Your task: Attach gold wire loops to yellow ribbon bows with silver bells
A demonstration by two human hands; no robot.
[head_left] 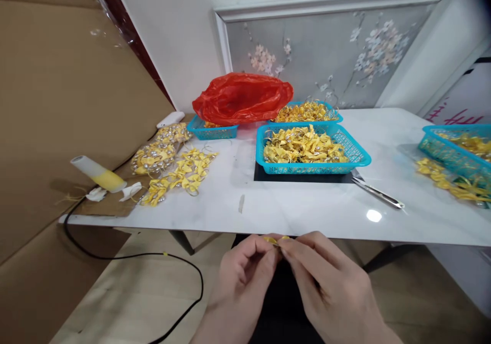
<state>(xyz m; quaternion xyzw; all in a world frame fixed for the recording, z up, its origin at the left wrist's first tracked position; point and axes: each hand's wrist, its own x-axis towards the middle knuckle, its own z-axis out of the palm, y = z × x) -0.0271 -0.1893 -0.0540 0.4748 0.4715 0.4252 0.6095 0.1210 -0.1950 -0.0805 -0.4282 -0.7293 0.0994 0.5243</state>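
Just off the table's front edge, above my lap, my left hand and my right hand meet at the fingertips. Both pinch one small yellow ribbon bow, mostly covered by the fingers. Beyond them, a blue basket stands on the white table, heaped with yellow ribbon bows and pearly beads. Loose bows lie to its left, next to clear bags of bows. Silver tweezers rest to the right of the basket.
A red plastic bag sits over another blue basket at the back. Further right stands a blue basket with bows before it. A yellow-and-clear tube leans at the left by cardboard. A black cable hangs toward the floor.
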